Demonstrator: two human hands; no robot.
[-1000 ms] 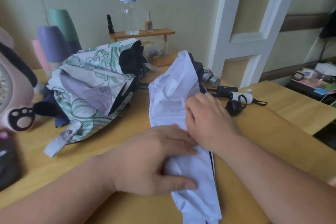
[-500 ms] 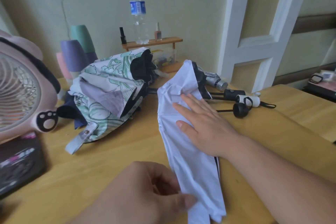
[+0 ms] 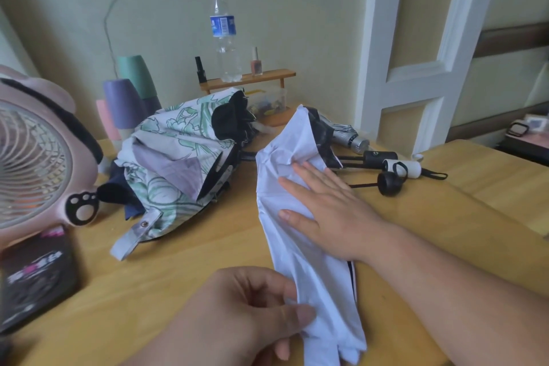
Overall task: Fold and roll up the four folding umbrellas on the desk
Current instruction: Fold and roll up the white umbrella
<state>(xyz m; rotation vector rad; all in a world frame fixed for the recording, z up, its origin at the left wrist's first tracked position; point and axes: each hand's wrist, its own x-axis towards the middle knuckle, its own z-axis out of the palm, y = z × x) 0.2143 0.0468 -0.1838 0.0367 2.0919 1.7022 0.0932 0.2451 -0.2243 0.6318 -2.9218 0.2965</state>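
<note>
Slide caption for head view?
Right hand presses flat on the white fabric folding umbrella on the wooden desk; left hand pinches its near edge.

We see bare bench (image 3: 490, 193) right of the white umbrella (image 3: 300, 217) — leftward, the floral umbrella (image 3: 178, 157), fan (image 3: 35, 163) and dark box (image 3: 35, 276) crowd the way; handles (image 3: 389, 183) lie behind.

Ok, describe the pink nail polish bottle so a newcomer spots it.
Find the small wooden shelf against the back wall. Three bottles stand on it; the nail polish bottle is rightmost, beside the tall clear water bottle. It alone holds peach-pink liquid, unlike the small black bottle at the left.
</note>
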